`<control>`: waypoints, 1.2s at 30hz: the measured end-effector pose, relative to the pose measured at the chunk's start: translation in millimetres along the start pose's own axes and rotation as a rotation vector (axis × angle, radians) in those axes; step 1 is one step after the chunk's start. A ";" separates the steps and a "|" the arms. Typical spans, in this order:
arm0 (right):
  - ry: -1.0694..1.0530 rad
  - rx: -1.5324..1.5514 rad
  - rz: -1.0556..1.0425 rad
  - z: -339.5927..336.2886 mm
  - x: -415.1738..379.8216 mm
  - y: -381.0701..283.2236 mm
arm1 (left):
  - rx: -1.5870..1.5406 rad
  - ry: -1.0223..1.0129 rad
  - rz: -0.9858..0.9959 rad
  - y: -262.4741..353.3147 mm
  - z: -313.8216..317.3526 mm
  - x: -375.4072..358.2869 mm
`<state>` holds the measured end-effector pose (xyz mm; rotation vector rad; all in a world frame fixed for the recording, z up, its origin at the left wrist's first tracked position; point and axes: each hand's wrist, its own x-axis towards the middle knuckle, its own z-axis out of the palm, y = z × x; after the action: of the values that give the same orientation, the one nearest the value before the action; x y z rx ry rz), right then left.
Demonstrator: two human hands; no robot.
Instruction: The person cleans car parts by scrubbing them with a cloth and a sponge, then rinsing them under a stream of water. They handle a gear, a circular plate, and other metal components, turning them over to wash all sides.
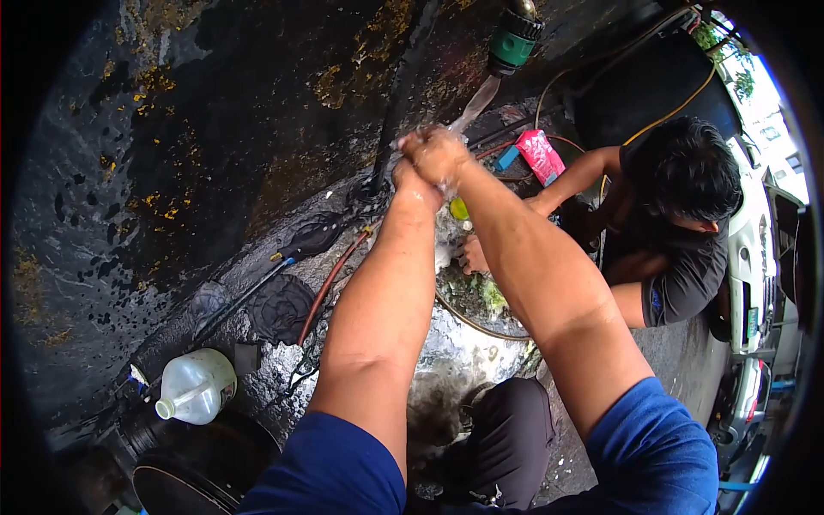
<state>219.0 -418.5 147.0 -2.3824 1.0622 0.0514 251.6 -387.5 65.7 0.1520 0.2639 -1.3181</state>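
Note:
Water [479, 103] runs from a green hose connector [512, 47] onto my two hands, which are pressed together beneath it. On top lies my right hand [439, 154], closed over the left one, wet and a little blurred. My left hand [407, 178] is mostly covered by it, so its fingers are hard to make out. No tool shows in either hand. Just below them a yellow-green round thing [459, 209] is partly hidden by my right forearm.
A person [687, 197] crouches at the right, one hand [473, 256] low near the wet ground. A pink packet [541, 156] and blue block [507, 158] lie by the wall. Hoses [333, 283], a dark cloth [281, 307] and a plastic jug [197, 386] are at left; cars [748, 249] stand far right.

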 end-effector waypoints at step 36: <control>-0.137 1.037 0.387 38.6 -16.9 26.3 | 0.405 0.027 -0.199 34.3 -10.3 -39.9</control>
<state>195.5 -403.1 106.1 -1.2230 1.0944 -0.1612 274.8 -339.2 65.5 0.4954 0.0316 -1.5577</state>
